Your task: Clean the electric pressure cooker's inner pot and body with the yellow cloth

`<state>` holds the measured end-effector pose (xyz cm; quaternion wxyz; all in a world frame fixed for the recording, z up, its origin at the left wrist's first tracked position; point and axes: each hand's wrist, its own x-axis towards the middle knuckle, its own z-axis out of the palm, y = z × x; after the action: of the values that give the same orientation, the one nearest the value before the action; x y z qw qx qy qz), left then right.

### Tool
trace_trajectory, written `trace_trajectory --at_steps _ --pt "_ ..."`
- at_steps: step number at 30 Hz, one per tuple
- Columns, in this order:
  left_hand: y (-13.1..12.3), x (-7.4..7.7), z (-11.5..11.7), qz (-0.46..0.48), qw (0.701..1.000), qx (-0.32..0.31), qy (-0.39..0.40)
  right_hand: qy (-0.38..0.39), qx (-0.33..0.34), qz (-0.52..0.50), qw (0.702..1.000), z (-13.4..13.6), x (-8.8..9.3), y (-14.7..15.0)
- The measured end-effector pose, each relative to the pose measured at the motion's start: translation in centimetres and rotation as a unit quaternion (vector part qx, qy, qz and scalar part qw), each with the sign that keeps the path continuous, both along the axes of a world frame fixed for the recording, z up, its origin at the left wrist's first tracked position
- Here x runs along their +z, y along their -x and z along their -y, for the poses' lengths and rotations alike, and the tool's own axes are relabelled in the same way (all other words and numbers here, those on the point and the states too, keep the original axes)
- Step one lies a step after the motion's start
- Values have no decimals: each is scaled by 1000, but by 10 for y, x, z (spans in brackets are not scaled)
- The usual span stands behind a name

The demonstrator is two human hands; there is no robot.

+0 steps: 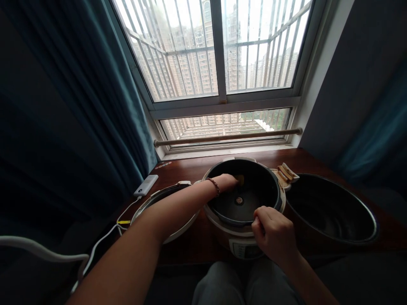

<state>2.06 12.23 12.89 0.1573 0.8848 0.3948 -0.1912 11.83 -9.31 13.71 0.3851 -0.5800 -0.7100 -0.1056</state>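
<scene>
An electric cooker [243,220] with a pale rim and a dark interior stands on the table in front of me, its front panel facing my knees. My left hand [227,182] reaches down inside it, fingers closed on a yellow sponge-like piece [241,180] against the far inner wall. A small round fitting [239,201] shows on the cooker's floor. My right hand [275,231] is curled at the near right rim, its fingertips partly hidden; it seems to grip the edge.
A dark inner pot [337,209] lies right of the cooker, close to its hinge piece [288,173]. Left, partly behind my forearm, is a round white-rimmed lid or vessel [187,224]. A white power bank [148,185] with a cable [127,208] sits near the curtain.
</scene>
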Motion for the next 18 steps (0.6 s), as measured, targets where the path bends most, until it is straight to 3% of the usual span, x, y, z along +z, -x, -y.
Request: trace_trajectory --at_steps 6,12,18 --pt "4 0 3 -101 994 40 25 0 -1 2 1000 -1 0 1" --pt "3 2 7 -241 961 86 108 2 -6 3 1000 -2 0 0" --pt "5 10 26 -252 952 90 149 6 -14 9 1000 -2 -1 1"
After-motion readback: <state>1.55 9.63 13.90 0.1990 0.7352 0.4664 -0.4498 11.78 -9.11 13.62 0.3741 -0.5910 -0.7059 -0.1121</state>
